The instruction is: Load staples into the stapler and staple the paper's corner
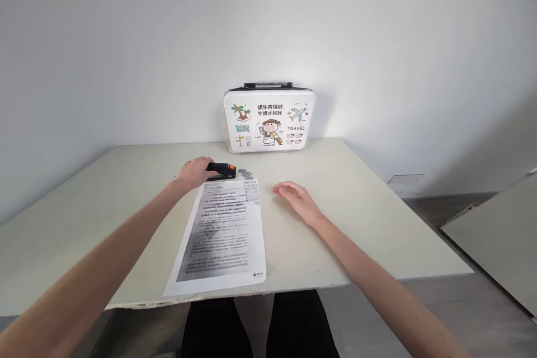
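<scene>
My left hand point(195, 172) is closed around the near end of a black stapler point(225, 171) with an orange part on top. The stapler lies on the table just beyond the top edge of a printed sheet of paper point(222, 235). Several small grey strips of staples point(245, 174) lie beside the stapler's right end. To the right of the paper, my right hand point(298, 201) rests at the table with loosely bent fingers and holds nothing.
A white carrying case point(269, 120) with cartoon prints stands upright at the back of the table point(356, 235), close to the wall. The table's front edge runs just above my legs point(300, 324). A white panel point(499, 235) stands at the far right.
</scene>
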`<state>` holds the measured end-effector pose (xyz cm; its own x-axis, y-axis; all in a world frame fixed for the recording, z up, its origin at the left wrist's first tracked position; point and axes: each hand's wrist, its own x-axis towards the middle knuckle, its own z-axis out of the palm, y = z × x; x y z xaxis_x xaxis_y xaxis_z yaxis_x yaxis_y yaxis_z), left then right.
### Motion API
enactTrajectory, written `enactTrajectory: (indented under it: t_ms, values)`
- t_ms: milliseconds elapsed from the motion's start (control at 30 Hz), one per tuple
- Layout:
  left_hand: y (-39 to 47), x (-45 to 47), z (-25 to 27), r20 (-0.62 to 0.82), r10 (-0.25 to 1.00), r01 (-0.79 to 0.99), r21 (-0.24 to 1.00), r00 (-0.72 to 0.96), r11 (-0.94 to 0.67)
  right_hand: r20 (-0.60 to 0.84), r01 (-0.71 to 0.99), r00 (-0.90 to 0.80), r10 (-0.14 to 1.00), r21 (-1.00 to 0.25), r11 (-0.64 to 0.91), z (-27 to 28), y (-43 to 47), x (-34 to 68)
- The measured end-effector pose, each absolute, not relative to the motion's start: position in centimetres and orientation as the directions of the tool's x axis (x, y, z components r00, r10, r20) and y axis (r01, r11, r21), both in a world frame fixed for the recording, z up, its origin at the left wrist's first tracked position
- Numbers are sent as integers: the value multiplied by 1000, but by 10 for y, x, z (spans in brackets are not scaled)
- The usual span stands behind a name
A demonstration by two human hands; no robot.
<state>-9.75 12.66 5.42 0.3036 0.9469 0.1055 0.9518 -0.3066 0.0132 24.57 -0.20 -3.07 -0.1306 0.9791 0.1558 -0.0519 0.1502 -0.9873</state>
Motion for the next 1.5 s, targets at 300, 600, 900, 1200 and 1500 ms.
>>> enactTrajectory:
  t_ms: [300,600,900,1200,1500]
  values:
    - [86,-78,91,173,917,901,194,358,-388,101,-270,-152,983,-961,57,-41,17,278]
    - [-21,32,74,143,780,746,231,610,-625,100,-238,20,995,-966,102,-45,17,318]
    - [-36,91,38,118,743,716,203,659,-668,67,-185,-10,998,-981,64,-32,9,313]
    - [-24,47,0,357,707,611,356,611,-708,78,-13,-80,994,-997,77,-30,0,307]
    - [-27,-35,-14,259,666,618,248,700,-746,166,27,-125,978,-985,170,-35,-1,310]
